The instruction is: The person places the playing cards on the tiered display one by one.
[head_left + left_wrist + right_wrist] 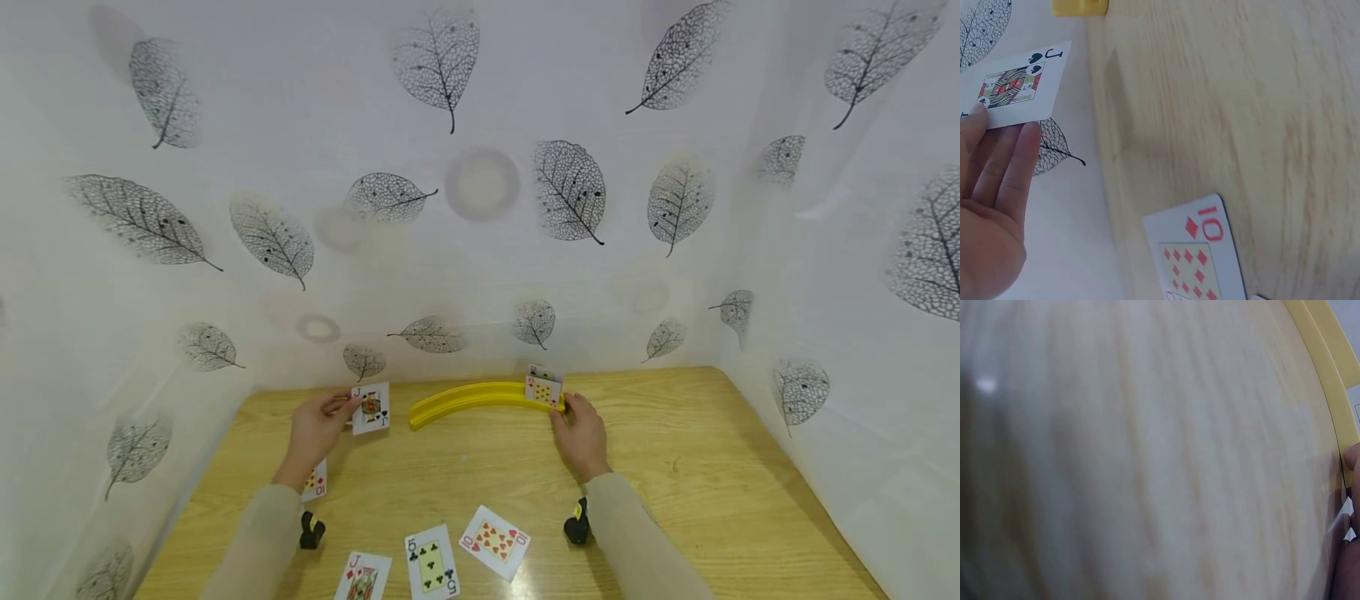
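Note:
My left hand pinches a jack of spades between thumb and fingers, its face showing, held above the table left of a yellow curved card holder. In the left wrist view the jack of spades is tilted, with the thumb on its face and the fingers behind. My right hand grips the card holder's right end, thumb in front. Beside those fingers, a red-pip card stands in the holder's groove, with another card partly hidden behind it.
Face up on the wooden table lie a ten of hearts, a five of clubs and a jack of diamonds. A ten of diamonds lies near my left forearm. A leaf-print white curtain surrounds the table's back and sides.

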A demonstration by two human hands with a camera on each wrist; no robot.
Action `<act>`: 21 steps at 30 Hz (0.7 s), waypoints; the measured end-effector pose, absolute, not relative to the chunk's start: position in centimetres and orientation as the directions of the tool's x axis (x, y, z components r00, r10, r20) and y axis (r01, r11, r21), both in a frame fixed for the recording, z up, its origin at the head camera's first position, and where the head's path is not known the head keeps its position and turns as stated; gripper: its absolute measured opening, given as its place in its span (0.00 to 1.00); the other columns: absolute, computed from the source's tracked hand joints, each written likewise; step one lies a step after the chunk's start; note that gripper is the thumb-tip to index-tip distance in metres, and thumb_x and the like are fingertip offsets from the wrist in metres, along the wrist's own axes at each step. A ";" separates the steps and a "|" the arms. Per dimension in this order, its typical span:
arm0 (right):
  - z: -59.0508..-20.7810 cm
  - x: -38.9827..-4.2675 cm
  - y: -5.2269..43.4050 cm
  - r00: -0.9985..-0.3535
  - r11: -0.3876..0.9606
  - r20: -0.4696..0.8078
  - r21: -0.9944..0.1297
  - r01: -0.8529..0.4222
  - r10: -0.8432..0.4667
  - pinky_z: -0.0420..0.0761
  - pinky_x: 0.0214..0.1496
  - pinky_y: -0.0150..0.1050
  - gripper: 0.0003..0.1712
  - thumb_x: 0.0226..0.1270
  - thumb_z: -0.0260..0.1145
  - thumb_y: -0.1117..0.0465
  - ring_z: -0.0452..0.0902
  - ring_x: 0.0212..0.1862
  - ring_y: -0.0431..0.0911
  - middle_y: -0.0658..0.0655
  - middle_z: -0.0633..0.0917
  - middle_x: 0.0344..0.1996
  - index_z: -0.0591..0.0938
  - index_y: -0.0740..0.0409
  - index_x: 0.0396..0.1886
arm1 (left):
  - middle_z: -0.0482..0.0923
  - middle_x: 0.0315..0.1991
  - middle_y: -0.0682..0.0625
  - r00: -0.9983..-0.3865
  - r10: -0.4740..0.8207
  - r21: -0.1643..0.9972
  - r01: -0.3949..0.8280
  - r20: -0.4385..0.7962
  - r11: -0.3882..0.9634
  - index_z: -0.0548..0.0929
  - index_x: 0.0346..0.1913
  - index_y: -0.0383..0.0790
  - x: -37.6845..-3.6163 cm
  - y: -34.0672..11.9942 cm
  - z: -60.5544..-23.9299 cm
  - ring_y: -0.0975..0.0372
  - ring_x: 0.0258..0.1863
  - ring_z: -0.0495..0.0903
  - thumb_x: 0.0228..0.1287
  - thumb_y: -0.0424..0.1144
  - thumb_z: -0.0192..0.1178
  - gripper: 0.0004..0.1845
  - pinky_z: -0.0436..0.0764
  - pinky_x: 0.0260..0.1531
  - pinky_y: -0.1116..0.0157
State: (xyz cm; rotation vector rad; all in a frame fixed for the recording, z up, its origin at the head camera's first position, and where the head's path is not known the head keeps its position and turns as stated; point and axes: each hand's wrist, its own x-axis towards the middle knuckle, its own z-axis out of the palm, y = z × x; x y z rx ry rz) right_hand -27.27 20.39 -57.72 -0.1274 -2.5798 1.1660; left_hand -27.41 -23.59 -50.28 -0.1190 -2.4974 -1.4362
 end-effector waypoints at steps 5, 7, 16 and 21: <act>-57.7 -27.3 20.3 -0.947 0.664 0.252 -0.746 -0.058 0.200 0.69 0.78 0.64 0.28 0.77 0.67 0.55 0.70 0.75 0.67 0.72 0.80 0.68 0.79 0.69 0.68 | 0.89 0.47 0.30 -0.958 -0.068 0.846 0.212 0.279 0.488 0.87 0.52 0.29 -27.4 -22.6 -49.6 0.60 0.34 0.91 0.72 0.35 0.68 0.13 0.90 0.32 0.70; -57.7 -27.3 20.3 -0.947 0.663 0.254 -0.746 -0.062 0.198 0.69 0.78 0.64 0.28 0.77 0.67 0.55 0.70 0.75 0.67 0.72 0.80 0.67 0.79 0.69 0.68 | 0.89 0.48 0.30 -0.961 -0.072 0.855 0.202 0.267 0.477 0.87 0.53 0.29 -27.4 -22.2 -49.4 0.61 0.34 0.91 0.73 0.37 0.68 0.14 0.90 0.33 0.70; -57.6 -27.3 20.2 -0.947 0.659 0.250 -0.750 -0.057 0.203 0.69 0.78 0.65 0.27 0.77 0.67 0.57 0.70 0.75 0.68 0.72 0.80 0.68 0.79 0.69 0.68 | 0.89 0.47 0.29 -0.962 -0.073 0.878 0.209 0.265 0.431 0.88 0.54 0.29 -28.3 -20.6 -49.4 0.53 0.34 0.92 0.73 0.39 0.69 0.16 0.90 0.32 0.68; -57.6 -27.1 20.2 -0.946 0.657 0.249 -0.752 -0.052 0.210 0.69 0.78 0.64 0.27 0.77 0.67 0.57 0.70 0.75 0.68 0.72 0.80 0.68 0.78 0.69 0.68 | 0.89 0.46 0.30 -0.964 -0.053 0.892 0.219 0.261 0.396 0.88 0.53 0.30 -28.8 -19.3 -49.4 0.52 0.35 0.91 0.73 0.40 0.68 0.16 0.91 0.31 0.67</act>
